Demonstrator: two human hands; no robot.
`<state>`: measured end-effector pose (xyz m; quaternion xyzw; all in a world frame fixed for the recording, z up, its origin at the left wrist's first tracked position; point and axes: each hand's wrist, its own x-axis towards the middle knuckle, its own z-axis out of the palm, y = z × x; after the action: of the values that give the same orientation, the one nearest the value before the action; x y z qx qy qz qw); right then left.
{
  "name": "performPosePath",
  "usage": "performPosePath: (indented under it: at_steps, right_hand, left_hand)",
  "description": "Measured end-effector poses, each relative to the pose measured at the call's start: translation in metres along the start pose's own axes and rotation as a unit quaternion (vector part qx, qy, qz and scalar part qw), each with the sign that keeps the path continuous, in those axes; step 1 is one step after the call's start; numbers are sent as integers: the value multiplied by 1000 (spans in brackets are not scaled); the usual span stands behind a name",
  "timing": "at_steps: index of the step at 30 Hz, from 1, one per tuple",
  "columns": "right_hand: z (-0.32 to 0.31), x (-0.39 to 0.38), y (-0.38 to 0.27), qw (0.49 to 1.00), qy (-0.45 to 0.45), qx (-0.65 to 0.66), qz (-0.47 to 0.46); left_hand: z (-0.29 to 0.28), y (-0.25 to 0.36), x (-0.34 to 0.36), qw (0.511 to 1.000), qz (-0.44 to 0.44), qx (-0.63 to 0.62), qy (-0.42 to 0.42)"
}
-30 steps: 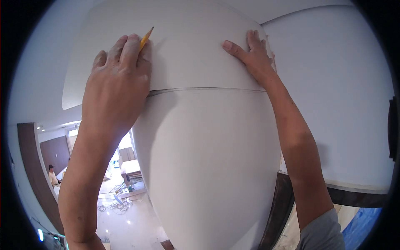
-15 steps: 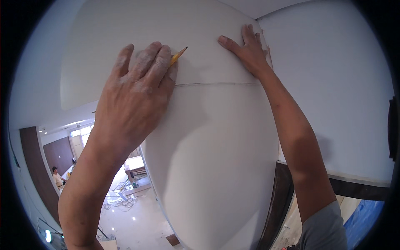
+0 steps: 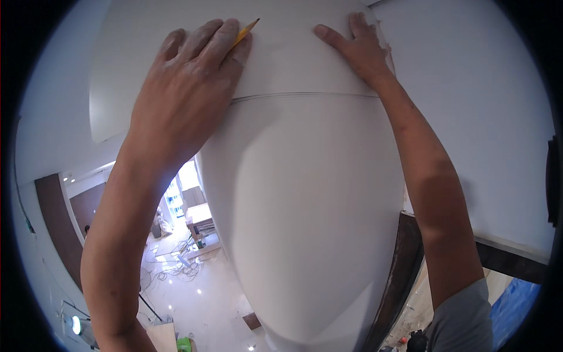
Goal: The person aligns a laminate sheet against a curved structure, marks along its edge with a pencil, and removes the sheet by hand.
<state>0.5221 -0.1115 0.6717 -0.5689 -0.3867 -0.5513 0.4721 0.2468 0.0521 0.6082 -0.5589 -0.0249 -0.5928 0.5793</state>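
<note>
A pale, smooth upper panel (image 3: 287, 64) meets a lower white panel (image 3: 305, 193) along a thin dark seam. My left hand (image 3: 190, 76), dusty at the fingers, presses against the upper panel left of centre. A yellow pencil (image 3: 246, 34) is pinched by its index finger and thumb, its dark tip pointing up and right. Near the upper panel's right edge, my right hand (image 3: 362, 53) lies against the surface with the thumb spread away from the fingers. Nothing shows in that hand.
A bluish-white wall (image 3: 469, 117) stands at the right, above a dark frame (image 3: 404, 258) and blue sheeting (image 3: 516, 305). Low on the left, tangled cables (image 3: 182, 270) lie on the shiny floor (image 3: 205, 305) beside a wooden unit (image 3: 202, 220). A lit lamp (image 3: 76, 324) sits at lower left.
Both hands and the seam now appear higher in the picture as the view has shifted. The seam looks slightly broader. The pencil stays in my left hand; a distant person is mostly hidden now.
</note>
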Motion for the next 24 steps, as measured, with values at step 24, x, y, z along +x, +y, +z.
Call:
performPosePath:
  at_steps: [24]
  right_hand:
    - [-7, -1, -6, 1000, -18, -3, 22]
  left_hand:
    - [-21, -29, -53, 987, -122, -70, -76]
